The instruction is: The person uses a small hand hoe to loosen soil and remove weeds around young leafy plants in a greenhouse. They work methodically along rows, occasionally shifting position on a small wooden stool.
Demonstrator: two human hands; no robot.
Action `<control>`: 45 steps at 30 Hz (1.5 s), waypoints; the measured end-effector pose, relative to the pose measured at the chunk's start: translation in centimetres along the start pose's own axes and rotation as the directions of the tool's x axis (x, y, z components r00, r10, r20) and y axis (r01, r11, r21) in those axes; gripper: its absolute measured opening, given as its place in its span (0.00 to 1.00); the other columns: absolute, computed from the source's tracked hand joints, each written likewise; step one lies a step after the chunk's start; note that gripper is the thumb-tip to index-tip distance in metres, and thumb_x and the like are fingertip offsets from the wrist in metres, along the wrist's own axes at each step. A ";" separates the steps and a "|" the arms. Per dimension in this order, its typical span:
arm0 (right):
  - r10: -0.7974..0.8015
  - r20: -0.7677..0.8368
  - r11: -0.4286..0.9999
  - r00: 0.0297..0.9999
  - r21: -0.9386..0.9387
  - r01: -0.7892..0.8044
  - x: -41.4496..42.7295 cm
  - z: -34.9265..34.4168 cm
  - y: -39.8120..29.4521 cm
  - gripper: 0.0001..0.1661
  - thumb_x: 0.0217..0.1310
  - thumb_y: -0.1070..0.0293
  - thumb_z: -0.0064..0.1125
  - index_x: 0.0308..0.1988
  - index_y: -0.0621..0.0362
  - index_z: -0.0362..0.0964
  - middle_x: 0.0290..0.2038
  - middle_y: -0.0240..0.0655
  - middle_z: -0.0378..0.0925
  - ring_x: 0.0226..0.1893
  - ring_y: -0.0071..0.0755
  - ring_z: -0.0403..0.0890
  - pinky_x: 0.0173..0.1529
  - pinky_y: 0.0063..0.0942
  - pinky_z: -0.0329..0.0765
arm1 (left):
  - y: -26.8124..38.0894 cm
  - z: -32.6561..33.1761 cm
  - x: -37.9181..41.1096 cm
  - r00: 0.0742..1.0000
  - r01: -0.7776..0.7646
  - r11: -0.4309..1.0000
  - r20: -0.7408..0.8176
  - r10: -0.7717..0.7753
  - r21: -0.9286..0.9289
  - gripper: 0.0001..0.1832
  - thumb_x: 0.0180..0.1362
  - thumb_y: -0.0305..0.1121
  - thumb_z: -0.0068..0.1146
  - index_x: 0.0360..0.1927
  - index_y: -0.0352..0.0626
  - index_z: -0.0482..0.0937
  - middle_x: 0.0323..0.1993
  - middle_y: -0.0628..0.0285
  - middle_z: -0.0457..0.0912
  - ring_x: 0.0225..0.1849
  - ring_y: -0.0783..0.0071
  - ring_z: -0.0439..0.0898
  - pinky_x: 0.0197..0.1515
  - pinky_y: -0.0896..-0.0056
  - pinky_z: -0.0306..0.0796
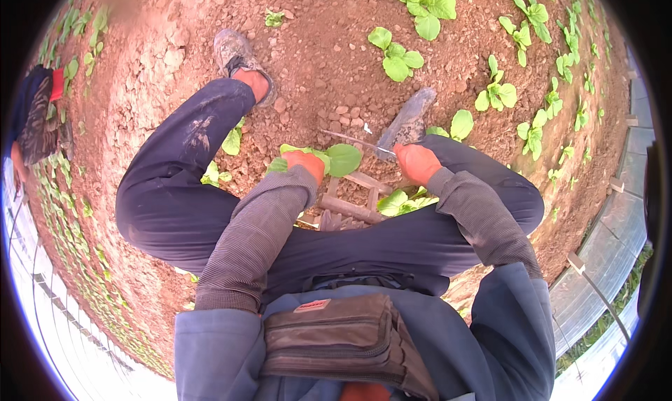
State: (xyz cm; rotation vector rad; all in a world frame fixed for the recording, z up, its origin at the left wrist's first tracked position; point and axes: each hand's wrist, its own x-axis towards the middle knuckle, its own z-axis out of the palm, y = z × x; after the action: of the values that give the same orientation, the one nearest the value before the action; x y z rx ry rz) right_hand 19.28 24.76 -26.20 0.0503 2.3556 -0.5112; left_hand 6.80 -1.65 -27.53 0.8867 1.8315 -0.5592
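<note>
Between my spread knees, my left hand (pixel 307 164) is closed around a leafy green seedling (pixel 344 160), whose broad leaves stick out on both sides of the fist. The roots or stem inside the fingers are hidden. My right hand (pixel 418 163) grips a thin tool (pixel 354 139), narrow and slightly curved, with its tip pointing left over the soil, above the seedling's leaves in the picture. The tool's handle is covered by the fingers. Below both hands, a small wooden frame (pixel 352 208) rests on the ground. Another leafy plant (pixel 401 203) grows beside it, close to my right thigh.
Seedlings (pixel 495 91) grow in rows on the right, with more (pixel 397 59) ahead of my shoes (pixel 407 120). A wilted seedling (pixel 274 18) lies near the top. Another person (pixel 39 117) is at the far left. Clear sheeting (pixel 604 243) borders the soil at right.
</note>
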 end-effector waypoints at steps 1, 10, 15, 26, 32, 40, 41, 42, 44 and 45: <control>0.003 -0.013 1.000 1.000 0.005 -0.003 0.2 -0.2 -0.3 0.08 0.66 0.71 0.48 0.42 0.61 0.72 0.30 0.53 0.82 0.34 0.62 0.84 0.38 0.54 0.80 | 0.0 0.1 0.1 1.000 0.008 1.000 -0.006 -0.008 -0.003 0.16 0.63 0.34 0.58 0.53 0.49 0.86 0.53 0.62 0.86 0.58 0.54 0.81 0.52 0.36 0.72; -0.066 -0.026 0.998 0.997 0.007 0.066 -0.9 -1.4 1.0 0.06 0.63 0.70 0.53 0.39 0.60 0.71 0.29 0.52 0.81 0.33 0.61 0.84 0.37 0.53 0.79 | -0.1 -0.2 1.0 0.999 0.030 0.999 0.026 -0.029 -0.030 0.17 0.58 0.32 0.64 0.52 0.48 0.87 0.54 0.59 0.86 0.57 0.53 0.83 0.49 0.37 0.73; 0.038 -0.051 0.996 0.998 0.089 -0.033 -1.0 -3.1 0.5 0.07 0.60 0.69 0.58 0.37 0.59 0.70 0.30 0.51 0.82 0.34 0.60 0.84 0.38 0.52 0.79 | 0.0 -0.4 1.6 0.999 0.036 0.996 0.032 -0.034 -0.076 0.17 0.58 0.33 0.65 0.52 0.48 0.87 0.54 0.58 0.86 0.56 0.53 0.84 0.49 0.37 0.74; 0.131 -0.150 0.990 0.980 0.064 -0.123 -0.5 -2.3 0.8 0.09 0.59 0.68 0.60 0.38 0.62 0.71 0.32 0.54 0.82 0.33 0.61 0.85 0.40 0.53 0.81 | 0.1 -2.3 0.9 0.997 0.064 0.995 0.050 -0.060 -0.082 0.21 0.57 0.33 0.68 0.56 0.48 0.85 0.56 0.59 0.85 0.58 0.53 0.83 0.55 0.38 0.73; 0.218 -0.118 0.950 0.969 0.253 -0.183 6.0 -5.3 -4.2 0.11 0.63 0.69 0.58 0.42 0.65 0.72 0.36 0.55 0.83 0.36 0.61 0.86 0.42 0.50 0.83 | -1.1 -2.5 0.2 0.993 0.033 0.988 0.117 -0.015 -0.153 0.23 0.53 0.34 0.72 0.55 0.48 0.85 0.54 0.59 0.86 0.58 0.56 0.83 0.55 0.45 0.76; 0.134 0.007 0.945 0.991 -0.303 -0.126 -1.5 -1.2 7.4 0.10 0.59 0.67 0.60 0.40 0.58 0.74 0.37 0.48 0.84 0.41 0.52 0.86 0.44 0.45 0.83 | -0.4 -4.0 1.1 0.995 0.000 0.996 0.104 0.009 -0.091 0.22 0.54 0.35 0.70 0.54 0.47 0.85 0.53 0.59 0.86 0.57 0.55 0.84 0.53 0.46 0.77; 0.135 -0.015 0.952 0.991 -0.274 -0.134 -2.1 -1.6 6.9 0.09 0.59 0.67 0.61 0.40 0.57 0.74 0.36 0.47 0.84 0.41 0.51 0.86 0.44 0.45 0.83 | -0.5 -4.4 0.8 0.994 -0.006 0.997 0.109 0.014 -0.077 0.22 0.54 0.36 0.70 0.54 0.47 0.85 0.53 0.59 0.86 0.57 0.55 0.84 0.53 0.47 0.77; 0.134 -0.041 0.958 0.990 -0.248 -0.140 -2.5 -2.5 6.0 0.09 0.58 0.67 0.61 0.40 0.57 0.74 0.35 0.47 0.84 0.40 0.51 0.87 0.44 0.45 0.83 | -0.5 -4.4 0.9 0.995 0.008 0.998 0.105 -0.001 -0.066 0.22 0.54 0.36 0.69 0.54 0.47 0.85 0.53 0.59 0.86 0.57 0.55 0.84 0.53 0.47 0.77; 0.086 -0.081 0.974 0.993 -0.202 -0.101 -1.9 -2.8 4.8 0.09 0.59 0.67 0.61 0.39 0.57 0.74 0.34 0.48 0.84 0.40 0.53 0.86 0.44 0.46 0.82 | -0.5 -3.9 0.8 0.994 0.044 0.998 0.098 -0.039 -0.049 0.21 0.55 0.36 0.69 0.54 0.47 0.85 0.53 0.58 0.86 0.56 0.55 0.84 0.53 0.46 0.77; 0.099 -0.119 0.985 0.988 -0.126 -0.114 -1.4 -2.6 4.3 0.10 0.59 0.66 0.61 0.40 0.58 0.74 0.34 0.49 0.83 0.40 0.55 0.86 0.44 0.47 0.82 | -0.3 -4.1 0.5 0.997 0.039 0.998 0.065 -0.036 -0.050 0.21 0.55 0.36 0.69 0.53 0.47 0.86 0.53 0.58 0.86 0.56 0.55 0.84 0.53 0.47 0.78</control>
State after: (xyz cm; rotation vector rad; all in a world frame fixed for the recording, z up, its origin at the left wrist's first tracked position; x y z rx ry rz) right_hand 19.37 29.84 -25.05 0.1467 2.4750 -0.3057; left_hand 4.07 1.27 -26.35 0.7929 1.7995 -0.5557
